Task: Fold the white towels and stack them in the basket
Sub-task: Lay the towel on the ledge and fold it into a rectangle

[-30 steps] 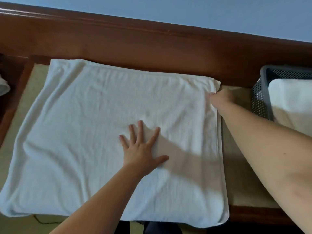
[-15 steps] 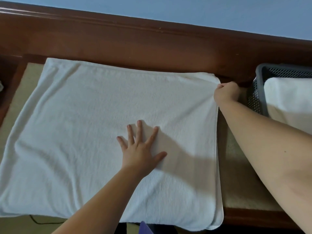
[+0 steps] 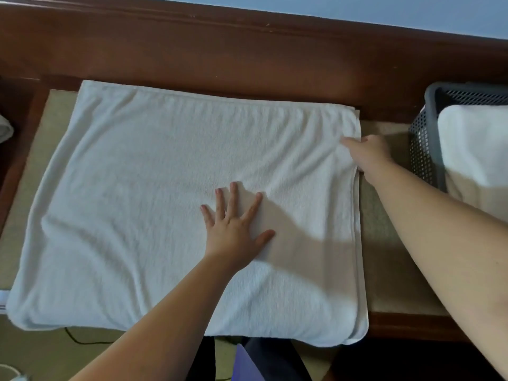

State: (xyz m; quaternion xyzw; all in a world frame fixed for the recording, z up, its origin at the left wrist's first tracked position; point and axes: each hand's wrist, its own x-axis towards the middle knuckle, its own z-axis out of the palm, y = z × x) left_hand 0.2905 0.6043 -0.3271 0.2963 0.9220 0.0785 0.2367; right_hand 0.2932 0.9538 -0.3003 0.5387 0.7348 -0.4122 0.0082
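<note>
Towel lies flat on the tan pad. Your left hand presses its middle, fingers straight and spread. Your right hand seems to pinch the right edge near the far corner. Pull unevenly and layers may skew. Count: one spread towel, one folded towel, one basket.

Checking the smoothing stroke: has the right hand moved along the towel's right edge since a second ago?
Yes. The right hand slid back down the towel edge, away from the far corner and wooden rail. The left hand stayed flat.
</note>
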